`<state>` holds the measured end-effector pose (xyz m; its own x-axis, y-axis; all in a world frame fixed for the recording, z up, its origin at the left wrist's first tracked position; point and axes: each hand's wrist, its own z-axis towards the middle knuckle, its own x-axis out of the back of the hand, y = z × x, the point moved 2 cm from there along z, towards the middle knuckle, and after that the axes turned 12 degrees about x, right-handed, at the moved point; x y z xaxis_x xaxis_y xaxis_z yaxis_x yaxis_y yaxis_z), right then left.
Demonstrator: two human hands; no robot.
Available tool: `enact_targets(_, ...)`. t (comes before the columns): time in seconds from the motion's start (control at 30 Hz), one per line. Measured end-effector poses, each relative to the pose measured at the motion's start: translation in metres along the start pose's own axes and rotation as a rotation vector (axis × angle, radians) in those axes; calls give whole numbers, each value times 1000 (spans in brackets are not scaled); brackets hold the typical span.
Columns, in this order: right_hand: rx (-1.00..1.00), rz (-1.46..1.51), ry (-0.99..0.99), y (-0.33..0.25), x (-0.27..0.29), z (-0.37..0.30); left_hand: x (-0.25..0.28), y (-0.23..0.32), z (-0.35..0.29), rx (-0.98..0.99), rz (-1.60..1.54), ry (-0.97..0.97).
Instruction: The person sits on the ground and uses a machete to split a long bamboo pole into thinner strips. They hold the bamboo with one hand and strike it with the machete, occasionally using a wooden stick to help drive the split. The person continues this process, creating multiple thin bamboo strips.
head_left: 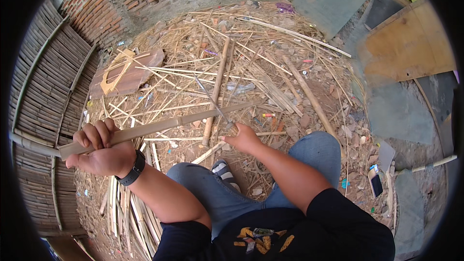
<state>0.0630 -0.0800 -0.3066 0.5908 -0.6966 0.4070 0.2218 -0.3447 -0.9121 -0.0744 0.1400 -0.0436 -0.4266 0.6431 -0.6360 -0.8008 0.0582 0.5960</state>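
Observation:
A long split bamboo strip [157,127] slants across the front of me, its near end at the left and its tapering far end at the right. My left hand [104,152], with a dark watch on the wrist, is closed around the near end, palm turned up. In my right hand [243,139] is a long-bladed knife [210,97], its thin blade pointing up and to the left. The blade crosses the strip; whether it cuts into it I cannot tell. Most of the knife's handle is hidden by my fingers.
Thin bamboo strips and shavings litter the dirt ground. A round pole [217,89] lies before me, another pole [309,94] to its right. Cut strips [128,212] are piled by my left side. A phone [375,181] lies at right. Panels [403,43], a bamboo wall [36,92] and brickwork [92,12] surround me.

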Motion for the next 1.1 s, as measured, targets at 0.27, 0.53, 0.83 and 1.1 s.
enact_targets(0.27, 165, -81, -14, -2, -2, -1, 3, -2, 0, 19, -44, -79)
enact_targets(0.53, 264, 4, -124, -51, 4, -21, 4, -1, 2, 22, -39, -119)
enact_targets(0.83, 133, -123, -46, -34, 21, -11, 2, 1, 3, 180, -225, -476)
enact_targets(1.1, 124, -83, -117, -39, 43, -41, -26, 21, -12, 266, -338, -773)
